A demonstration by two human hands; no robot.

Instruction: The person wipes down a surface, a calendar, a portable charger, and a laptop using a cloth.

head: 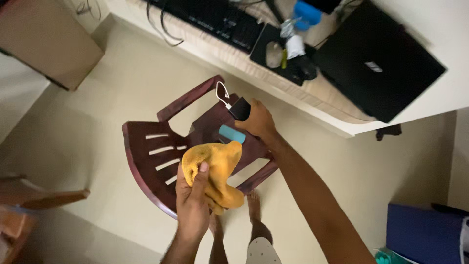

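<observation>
My left hand [192, 200] grips a crumpled yellow-orange cloth [218, 168] above a dark maroon plastic chair [146, 156]. My right hand [258, 121] reaches over the chair seat and holds a small black box-shaped device [240, 108] with a short white cable [222, 93] looped off it. A small light-blue oblong object [231, 133] lies on the seat just below that hand, partly hidden by the cloth. My bare feet [254, 205] stand on the floor in front of the chair.
A pale desk [342, 105] runs along the top with a black keyboard [220, 19], a black mouse pad [273, 51], a closed black laptop [376, 61] and a blue-capped bottle [300, 19]. A brown cardboard box [49, 39] is top left, a blue item [425, 234] bottom right.
</observation>
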